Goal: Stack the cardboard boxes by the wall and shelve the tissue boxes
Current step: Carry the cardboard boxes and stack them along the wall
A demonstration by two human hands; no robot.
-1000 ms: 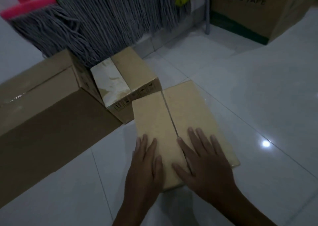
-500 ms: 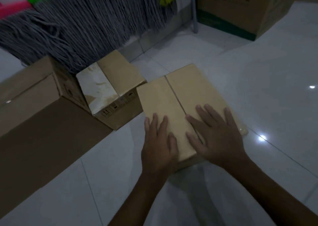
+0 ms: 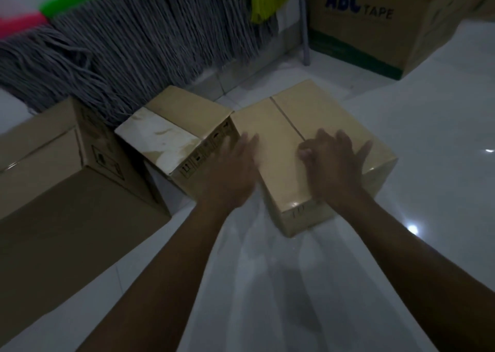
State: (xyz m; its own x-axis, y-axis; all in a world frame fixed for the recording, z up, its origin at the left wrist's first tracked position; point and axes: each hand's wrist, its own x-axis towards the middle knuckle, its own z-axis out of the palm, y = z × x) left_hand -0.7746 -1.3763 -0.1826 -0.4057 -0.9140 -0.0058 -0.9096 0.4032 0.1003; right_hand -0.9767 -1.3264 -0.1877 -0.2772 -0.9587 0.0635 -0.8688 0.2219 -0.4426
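A plain taped cardboard box lies on the white tiled floor, its left corner touching a smaller cardboard box with a white patch on its lid. My right hand rests on top of the plain box with fingers spread and thumb tucked. My left hand is blurred, fingers straight, at the left edge of that box where the two boxes meet. A large cardboard box stands at the left. No tissue boxes are in view.
Grey mop heads with green and pink holders hang along the wall behind the boxes. A big "ABC TAPE" carton stands at the back right beside a thin metal pole. Glossy floor stretches to the right.
The plain box has slid forward toward the wall and against the smaller box. My left hand has left its top and moved to its left edge; my arms have stretched out.
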